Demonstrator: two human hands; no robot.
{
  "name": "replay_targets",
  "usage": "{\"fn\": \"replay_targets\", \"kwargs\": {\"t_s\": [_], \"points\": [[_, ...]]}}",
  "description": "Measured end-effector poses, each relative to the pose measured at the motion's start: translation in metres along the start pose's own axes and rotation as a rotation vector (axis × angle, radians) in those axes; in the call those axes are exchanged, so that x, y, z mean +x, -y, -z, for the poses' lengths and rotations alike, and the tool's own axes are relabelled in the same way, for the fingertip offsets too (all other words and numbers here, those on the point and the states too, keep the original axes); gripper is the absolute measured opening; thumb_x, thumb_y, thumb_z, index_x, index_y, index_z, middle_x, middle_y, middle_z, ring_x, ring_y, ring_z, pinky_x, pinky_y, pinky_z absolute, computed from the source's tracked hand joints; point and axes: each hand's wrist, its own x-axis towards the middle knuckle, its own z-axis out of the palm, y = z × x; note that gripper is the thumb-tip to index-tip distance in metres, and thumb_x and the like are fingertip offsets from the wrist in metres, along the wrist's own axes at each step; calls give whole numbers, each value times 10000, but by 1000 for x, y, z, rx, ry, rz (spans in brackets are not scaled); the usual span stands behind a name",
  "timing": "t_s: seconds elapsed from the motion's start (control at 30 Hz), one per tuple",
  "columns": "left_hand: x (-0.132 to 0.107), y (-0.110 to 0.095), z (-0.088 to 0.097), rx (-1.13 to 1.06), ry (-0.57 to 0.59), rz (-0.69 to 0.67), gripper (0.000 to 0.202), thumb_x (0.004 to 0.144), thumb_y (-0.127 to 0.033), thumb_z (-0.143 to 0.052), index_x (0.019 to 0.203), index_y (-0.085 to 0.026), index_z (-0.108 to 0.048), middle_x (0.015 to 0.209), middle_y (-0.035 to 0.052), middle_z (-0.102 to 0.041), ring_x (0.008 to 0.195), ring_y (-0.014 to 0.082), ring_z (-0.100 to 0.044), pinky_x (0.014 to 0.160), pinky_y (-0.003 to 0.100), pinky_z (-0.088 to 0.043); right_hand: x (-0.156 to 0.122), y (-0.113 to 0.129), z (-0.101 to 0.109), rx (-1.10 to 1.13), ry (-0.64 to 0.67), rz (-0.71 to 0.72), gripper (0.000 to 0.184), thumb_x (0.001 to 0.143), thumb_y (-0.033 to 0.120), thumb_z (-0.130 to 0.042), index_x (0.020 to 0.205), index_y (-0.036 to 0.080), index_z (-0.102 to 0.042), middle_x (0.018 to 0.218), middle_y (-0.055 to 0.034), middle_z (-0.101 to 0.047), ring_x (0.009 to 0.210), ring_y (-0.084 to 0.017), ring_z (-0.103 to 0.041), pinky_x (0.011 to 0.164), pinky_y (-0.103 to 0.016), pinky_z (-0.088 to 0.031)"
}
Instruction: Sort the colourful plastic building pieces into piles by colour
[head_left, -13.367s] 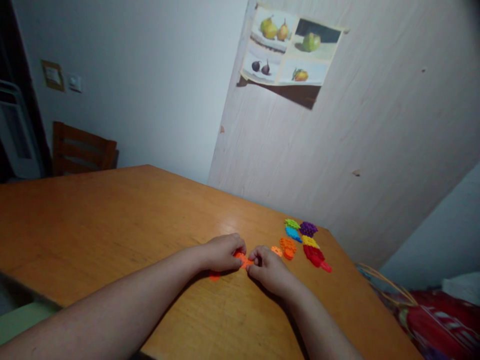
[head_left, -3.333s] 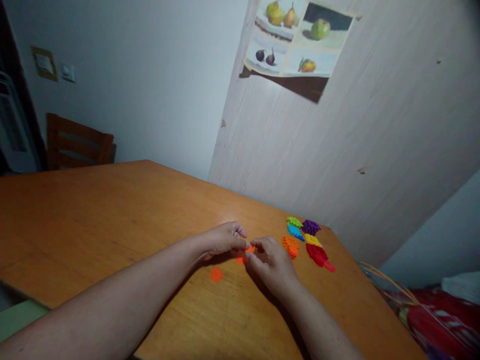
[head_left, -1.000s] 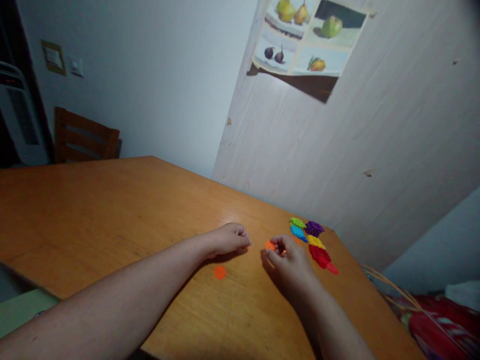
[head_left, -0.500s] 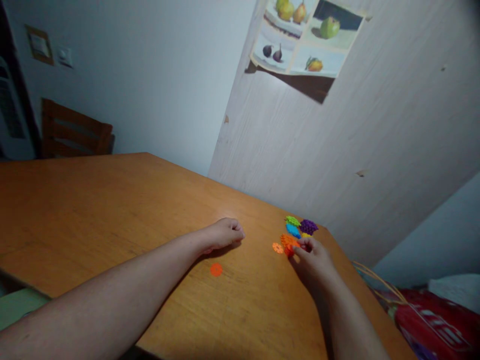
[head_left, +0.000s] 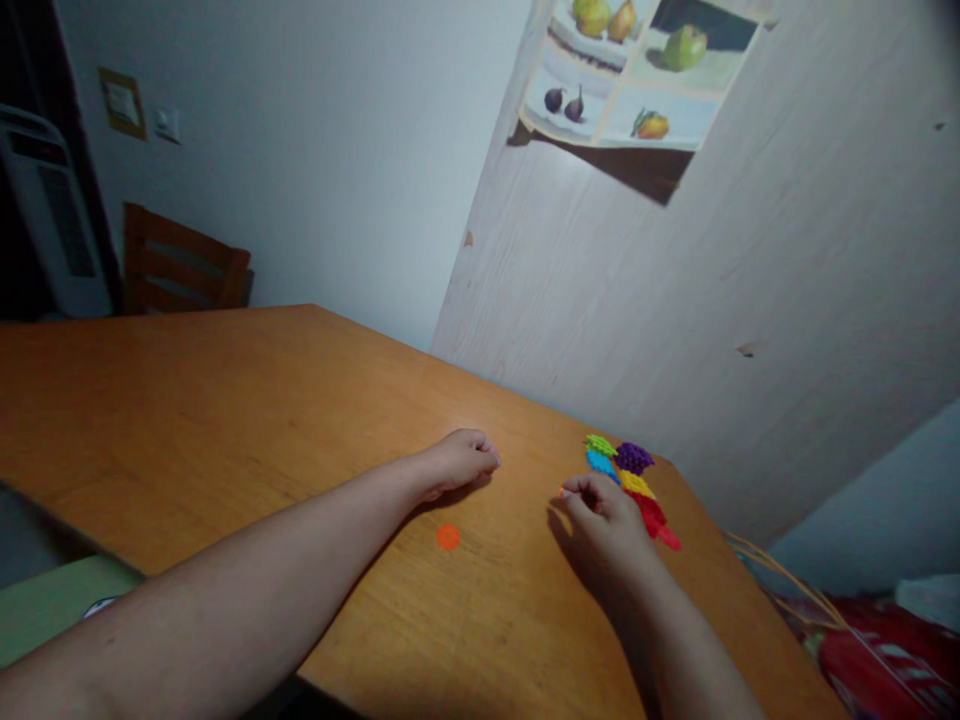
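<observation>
My left hand (head_left: 459, 458) rests on the wooden table (head_left: 187, 420) with its fingers curled under; I cannot see anything in it. A single orange disc (head_left: 448, 537) lies on the table just in front of that hand. My right hand (head_left: 606, 518) is curled over the spot beside the coloured piles, its fingertips pinched on a small orange piece that barely shows at its left edge. Beyond the hand lie the green (head_left: 600, 444), blue (head_left: 603, 463), purple (head_left: 634, 457), yellow (head_left: 637, 484) and red (head_left: 655, 520) piles of toothed discs.
The table's far right corner ends just past the piles, against a pale wood-grain panel (head_left: 675, 300) with a fruit picture (head_left: 637, 80). A wooden chair (head_left: 184, 272) stands at the table's far left. Red fabric (head_left: 885, 660) lies low on the right.
My right hand has drawn back leftward from the orange pile and now covers it. My left hand stays curled where it was. The lone orange disc has not moved.
</observation>
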Motion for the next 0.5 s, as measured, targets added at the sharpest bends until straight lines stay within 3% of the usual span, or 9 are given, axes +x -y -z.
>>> {"fn": "replay_targets", "kwargs": {"t_s": [0.13,0.27,0.37,0.5], "points": [[2,-2,1,-75,-62,3,104,760,-197,-620,836,-186,-549,572,-48,-499,447,73,-392,455,199,-244,-19,49,-35,-4,227,186,155,870,308,-599,927,212,-706,909,-48,-654,841,-183,-594,739,-304,-452],[2,-4,2,-108,-76,13,103,768,-188,-611,858,-176,-561,591,-45,-504,454,72,-404,451,197,-231,-34,78,-56,-76,420,287,230,882,337,-643,1073,235,-720,958,-47,-633,895,-189,-587,785,-316,-439],[3,-2,2,-110,-62,-8,103,768,-193,-620,851,-171,-564,599,-45,-507,463,68,-405,457,195,-235,-38,88,-64,-128,453,295,269,874,352,-666,1118,247,-707,980,-50,-617,922,-201,-577,802,-328,-424],[5,1,1,-128,-55,-20,130,758,-220,-648,832,-172,-553,592,-52,-489,473,66,-397,464,189,-237,-38,92,-68,-112,476,187,183,827,294,-684,1001,239,-674,907,-15,-595,791,-158,-537,704,-289,-388]]}}
